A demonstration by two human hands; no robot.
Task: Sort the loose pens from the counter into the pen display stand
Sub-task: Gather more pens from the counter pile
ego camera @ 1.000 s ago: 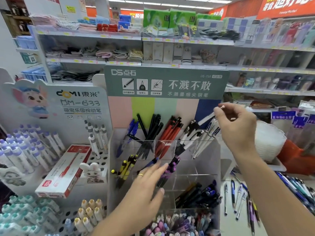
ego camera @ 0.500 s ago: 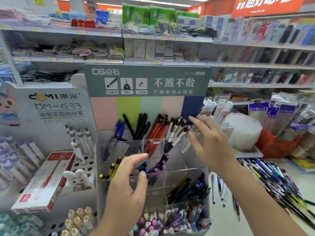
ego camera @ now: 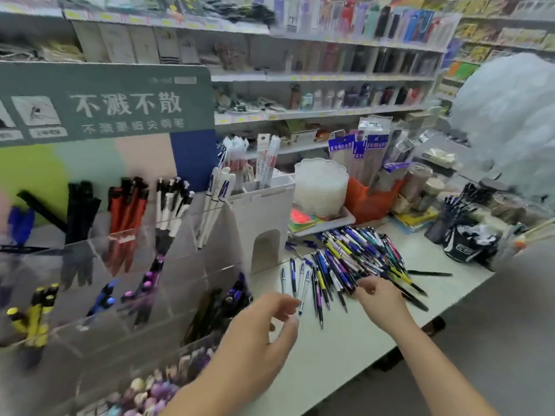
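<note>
Though the stand (ego camera: 126, 265) at left already holds sorted pens, a big loose pile (ego camera: 360, 259) is left on the white counter (ego camera: 345, 349) at centre right. Both hands, left (ego camera: 255, 331) and right (ego camera: 380, 301), hover there with relaxed fingers, holding nothing. Stocked shop shelves (ego camera: 315, 76) fill the top.

A single wide-angle view from the person's head looks forward and down, turned toward the white counter (ego camera: 345, 349). It sits close: both forearms enter from the bottom edge, and the left hand (ego camera: 258, 328) and right hand (ego camera: 380, 300) fill the lower centre. Just beyond the fingertips lie the loose pens (ego camera: 354, 259); left of the fingers the clear pen display stand (ego camera: 126, 283) crowds the frame. Shelves (ego camera: 315, 76) run across well behind. Edges bend and blur.
</note>
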